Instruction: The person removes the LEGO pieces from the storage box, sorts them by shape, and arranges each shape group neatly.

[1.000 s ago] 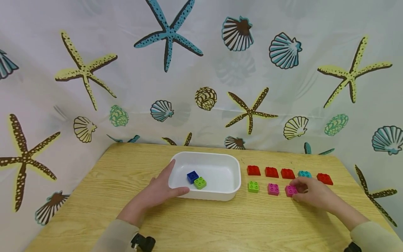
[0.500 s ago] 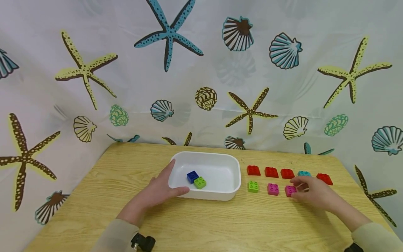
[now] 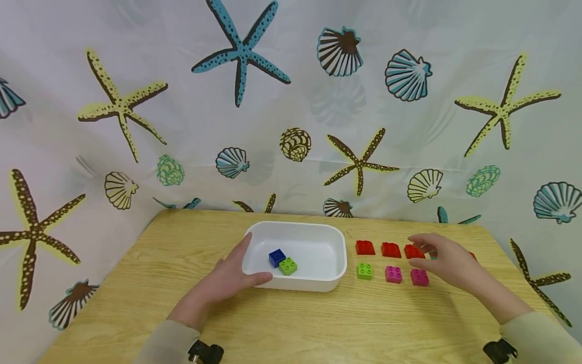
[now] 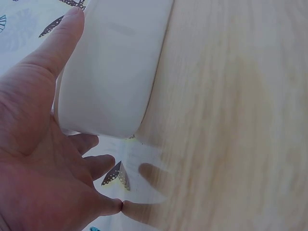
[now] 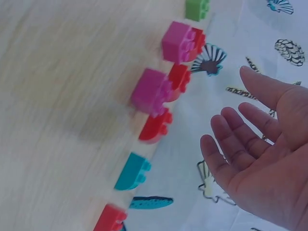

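In the head view, my left hand [image 3: 229,270] rests at the left end of a white plastic tray [image 3: 318,284], its thumb along the front side and its index finger at the rim. The left wrist view shows that thumb fairly straight against the tray wall, other fingers loosely spread. A blue toy brick [image 3: 277,257] and a lime green brick [image 3: 288,266] lie inside the tray. My right hand [image 3: 450,260] hovers over the right-hand bricks, holding nothing. Near it are a pink brick [image 3: 419,277], a red brick [image 3: 414,252] and a teal brick [image 5: 132,172], partly hidden in the head view.
Left of the right hand lie another pink brick [image 3: 393,274], a second lime green brick [image 3: 365,271] and red bricks [image 3: 365,247]. One more red brick [image 5: 110,219] sits past the teal one. A patterned curtain [image 3: 291,187] borders the wooden table [image 3: 318,328] behind.
My right hand has let go of the right-hand pink brick and lifted up and away, its fingers spreading. That brick stays on the table. The left hand keeps its place at the tray.
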The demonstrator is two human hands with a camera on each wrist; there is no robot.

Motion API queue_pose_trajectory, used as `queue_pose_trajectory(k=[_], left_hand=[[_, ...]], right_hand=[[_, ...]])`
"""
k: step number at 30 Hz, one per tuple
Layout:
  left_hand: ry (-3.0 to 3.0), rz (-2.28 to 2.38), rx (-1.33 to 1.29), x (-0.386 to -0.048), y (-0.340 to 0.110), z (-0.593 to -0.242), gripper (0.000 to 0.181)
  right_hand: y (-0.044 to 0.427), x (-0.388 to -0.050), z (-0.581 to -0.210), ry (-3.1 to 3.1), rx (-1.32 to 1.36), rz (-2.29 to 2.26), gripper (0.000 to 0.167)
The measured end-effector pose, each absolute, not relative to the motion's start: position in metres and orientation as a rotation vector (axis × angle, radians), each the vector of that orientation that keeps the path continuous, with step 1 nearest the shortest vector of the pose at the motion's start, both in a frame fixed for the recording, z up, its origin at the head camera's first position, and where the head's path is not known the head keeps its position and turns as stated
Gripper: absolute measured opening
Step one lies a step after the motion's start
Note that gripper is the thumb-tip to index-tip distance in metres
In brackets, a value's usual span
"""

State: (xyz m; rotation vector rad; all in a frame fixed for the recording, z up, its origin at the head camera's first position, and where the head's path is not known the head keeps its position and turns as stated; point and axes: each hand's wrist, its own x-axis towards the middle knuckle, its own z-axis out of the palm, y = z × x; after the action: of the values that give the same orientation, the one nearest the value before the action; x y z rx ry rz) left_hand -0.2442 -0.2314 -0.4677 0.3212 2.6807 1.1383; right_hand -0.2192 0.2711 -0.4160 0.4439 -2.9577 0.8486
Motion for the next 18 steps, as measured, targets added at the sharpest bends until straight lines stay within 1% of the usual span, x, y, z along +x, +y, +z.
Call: queue_pose_trajectory(k=[9,18], left_hand=[[2.691,1.143,0.328,-0.246,-0.234,-0.471,0.128],[2.689,1.143,0.323,-0.245,-0.233,-0.471,0.128]], right_hand=[[0.220,-0.226,-0.405,-2.928,0.499,0.912,0.059],[0.171,-0.244,-0.406,-2.895,0.584,0.995,0.060]])
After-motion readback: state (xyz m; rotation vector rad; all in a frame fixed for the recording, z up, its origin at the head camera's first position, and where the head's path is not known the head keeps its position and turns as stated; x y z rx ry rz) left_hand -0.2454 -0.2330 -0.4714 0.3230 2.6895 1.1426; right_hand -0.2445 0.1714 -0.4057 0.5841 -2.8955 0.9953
